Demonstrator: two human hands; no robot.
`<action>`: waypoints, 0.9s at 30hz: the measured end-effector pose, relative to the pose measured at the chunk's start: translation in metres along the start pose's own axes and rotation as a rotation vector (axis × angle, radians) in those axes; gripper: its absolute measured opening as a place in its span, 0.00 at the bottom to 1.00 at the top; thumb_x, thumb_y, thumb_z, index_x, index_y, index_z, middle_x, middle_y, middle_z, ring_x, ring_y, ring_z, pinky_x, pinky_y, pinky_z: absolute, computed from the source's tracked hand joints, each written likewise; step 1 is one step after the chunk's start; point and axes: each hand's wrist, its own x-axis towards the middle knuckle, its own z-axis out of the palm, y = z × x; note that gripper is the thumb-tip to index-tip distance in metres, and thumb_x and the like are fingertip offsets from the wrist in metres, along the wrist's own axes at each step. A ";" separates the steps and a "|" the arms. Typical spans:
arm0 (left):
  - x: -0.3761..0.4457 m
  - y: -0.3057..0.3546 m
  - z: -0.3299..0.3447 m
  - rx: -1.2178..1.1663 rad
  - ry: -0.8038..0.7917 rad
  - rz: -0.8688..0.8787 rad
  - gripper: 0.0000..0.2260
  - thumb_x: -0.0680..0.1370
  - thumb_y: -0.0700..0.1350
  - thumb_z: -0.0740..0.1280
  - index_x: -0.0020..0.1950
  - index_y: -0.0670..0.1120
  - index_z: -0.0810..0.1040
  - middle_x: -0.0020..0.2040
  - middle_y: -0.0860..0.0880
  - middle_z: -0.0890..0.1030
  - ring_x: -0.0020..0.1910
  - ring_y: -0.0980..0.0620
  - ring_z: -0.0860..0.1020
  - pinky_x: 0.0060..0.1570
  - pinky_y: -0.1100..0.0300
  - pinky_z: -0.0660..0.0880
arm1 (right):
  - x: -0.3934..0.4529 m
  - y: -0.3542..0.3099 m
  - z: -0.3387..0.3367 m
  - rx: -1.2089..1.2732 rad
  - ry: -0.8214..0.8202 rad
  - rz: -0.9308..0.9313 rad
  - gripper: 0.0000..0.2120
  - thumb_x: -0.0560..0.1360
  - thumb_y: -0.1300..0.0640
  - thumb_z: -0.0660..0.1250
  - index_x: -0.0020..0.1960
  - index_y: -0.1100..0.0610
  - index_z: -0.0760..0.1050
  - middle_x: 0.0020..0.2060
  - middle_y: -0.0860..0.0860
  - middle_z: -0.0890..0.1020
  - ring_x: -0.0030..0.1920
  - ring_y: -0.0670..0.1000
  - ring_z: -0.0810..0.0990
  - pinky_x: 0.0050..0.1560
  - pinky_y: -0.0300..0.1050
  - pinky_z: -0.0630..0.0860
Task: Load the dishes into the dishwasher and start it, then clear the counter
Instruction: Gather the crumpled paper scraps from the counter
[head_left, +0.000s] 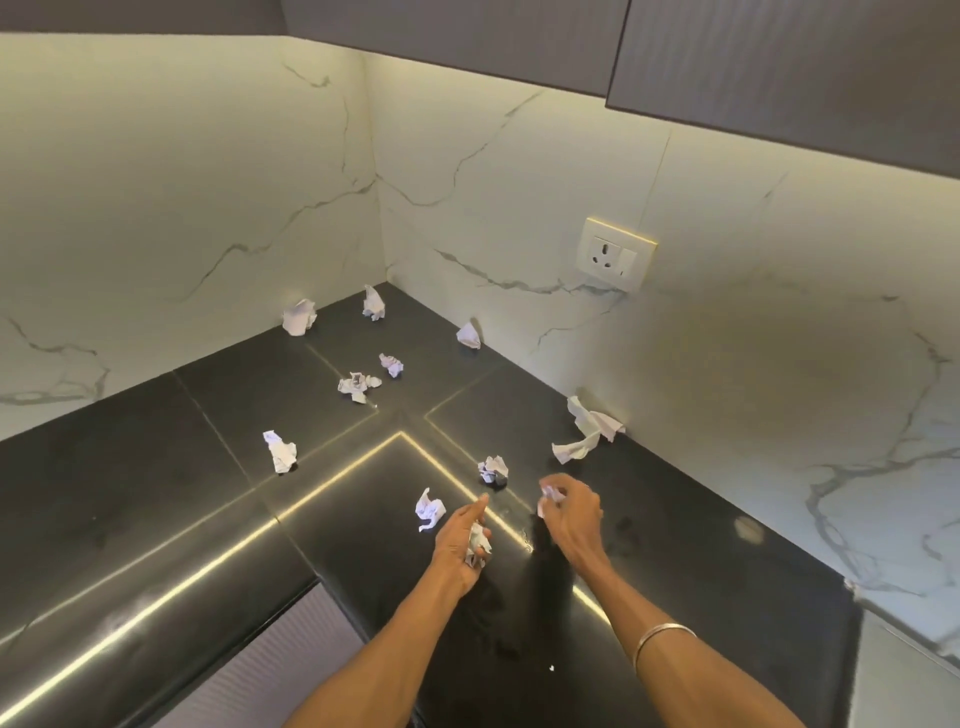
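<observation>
Several crumpled white paper scraps lie scattered over the black L-shaped counter (156, 467). My left hand (460, 545) holds a crumpled paper (479, 543) in its curled fingers, just right of a loose scrap (430, 509). My right hand (569, 512) pinches another small paper scrap (549, 496) at its fingertips, close to a wad (493, 470) on the counter. Farther scraps lie near the wall: one large (589, 428), others at the back corner (300, 316), (373, 304), (470, 335), and mid-counter (358, 385), (280, 451).
Marble-look backsplash walls meet at the corner, with a wall socket (615, 254) on the right wall. Dark upper cabinets (779, 67) hang overhead. The counter's front edge runs at lower left above a ribbed cabinet front (260, 665).
</observation>
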 end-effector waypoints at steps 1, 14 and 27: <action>0.002 0.003 0.004 0.016 -0.013 0.009 0.13 0.70 0.50 0.78 0.39 0.46 0.76 0.29 0.48 0.74 0.24 0.53 0.71 0.22 0.63 0.65 | -0.003 -0.012 -0.001 0.068 0.014 -0.037 0.07 0.74 0.58 0.69 0.50 0.48 0.82 0.45 0.43 0.83 0.46 0.43 0.82 0.47 0.39 0.79; -0.017 0.094 -0.023 -0.371 -0.114 0.126 0.27 0.78 0.63 0.60 0.53 0.40 0.82 0.47 0.41 0.84 0.49 0.43 0.82 0.57 0.49 0.76 | -0.019 -0.152 0.073 0.052 -0.283 -0.504 0.09 0.67 0.53 0.74 0.47 0.48 0.86 0.42 0.41 0.86 0.43 0.40 0.84 0.46 0.39 0.81; -0.001 0.130 -0.148 -0.317 0.091 0.200 0.24 0.52 0.51 0.82 0.43 0.45 0.80 0.40 0.45 0.80 0.33 0.48 0.79 0.30 0.59 0.75 | -0.051 -0.206 0.153 -0.071 -0.753 -0.477 0.13 0.72 0.54 0.73 0.56 0.53 0.84 0.47 0.48 0.86 0.49 0.45 0.83 0.48 0.35 0.75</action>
